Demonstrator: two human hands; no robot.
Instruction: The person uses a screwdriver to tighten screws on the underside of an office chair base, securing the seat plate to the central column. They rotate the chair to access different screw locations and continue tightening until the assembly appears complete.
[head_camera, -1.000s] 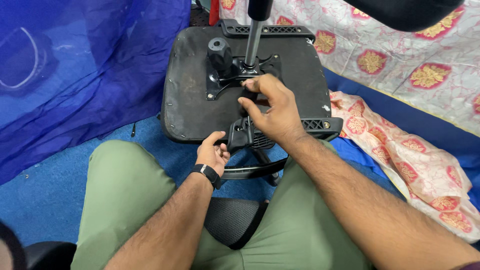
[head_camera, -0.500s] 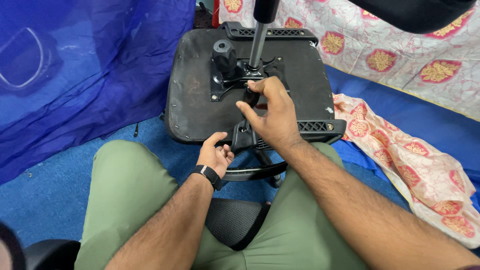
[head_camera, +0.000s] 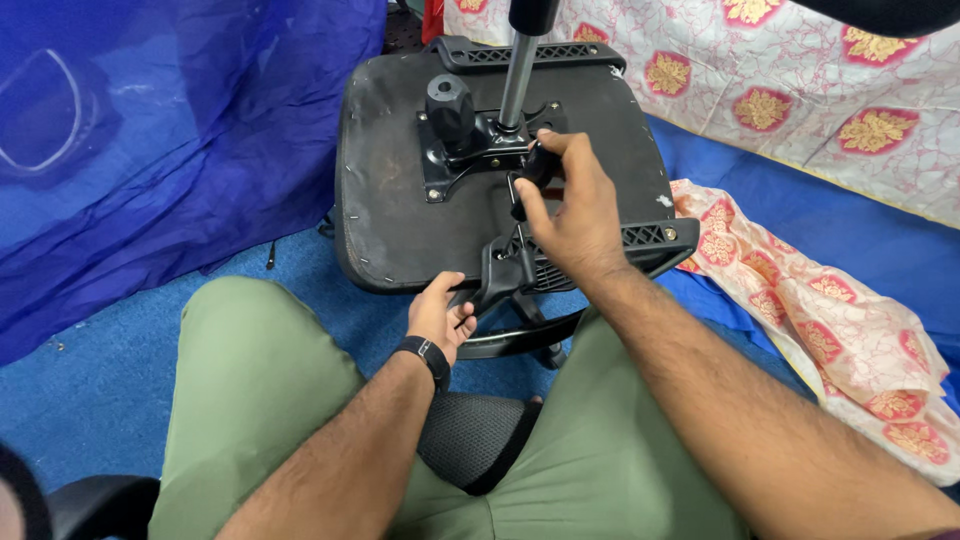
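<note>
An upturned black office chair seat (head_camera: 400, 200) lies in front of my knees, its underside facing me. A metal gas cylinder (head_camera: 517, 75) rises from the black mechanism plate (head_camera: 470, 150), beside a round black knob (head_camera: 450, 100). My right hand (head_camera: 565, 215) is closed around a black lever on the mechanism, just right of the cylinder. My left hand (head_camera: 440, 315), with a black wristband, grips the seat's near edge by the black armrest bracket (head_camera: 500, 275).
Blue tarp (head_camera: 150, 130) covers the left side and blue carpet (head_camera: 90, 390) the floor. A white cloth with red and gold flowers (head_camera: 820, 310) lies on the right. I sit on a black mesh chair seat (head_camera: 470, 440) between my green-trousered legs.
The view has shifted slightly, so the seat sits higher and to the right. My right hand has moved up from the armrest bracket to the lever by the cylinder. My left hand keeps its grip.
</note>
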